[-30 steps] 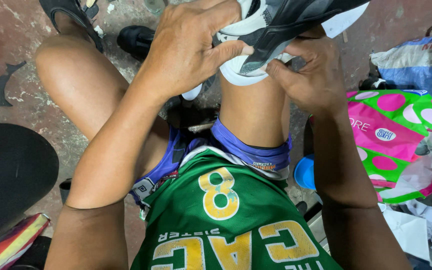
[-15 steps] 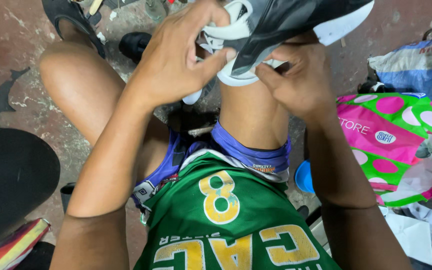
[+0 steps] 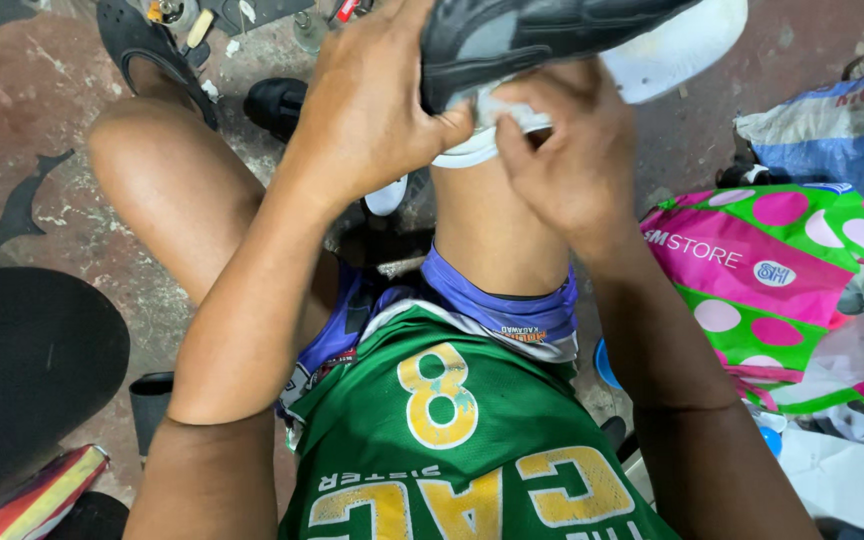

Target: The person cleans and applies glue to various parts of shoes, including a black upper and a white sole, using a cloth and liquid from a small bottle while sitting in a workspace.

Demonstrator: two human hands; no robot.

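A black sneaker with a white sole [image 3: 572, 30] rests on my right knee at the top of the head view. My left hand [image 3: 372, 110] grips its side from the left, fingers wrapped over the upper. My right hand [image 3: 572, 150] pinches the white edge of the sole from below and to the right. Both hands touch the shoe and nearly meet under it. I sit with bare knees apart, wearing a green jersey with a yellow numeral and purple-trimmed shorts.
A green and pink dotted shopping bag [image 3: 782, 270] lies at right, with a blue sack [image 3: 842, 130] behind it. A black shoe [image 3: 277, 100] and a sandal [image 3: 142, 50] lie on the stained concrete floor. A black round object [image 3: 22, 370] sits at left.
The shoe has shifted up and right in view. My right hand has moved from the shoe's side to under it, pinching the white sole edge. The left hand keeps its grip.
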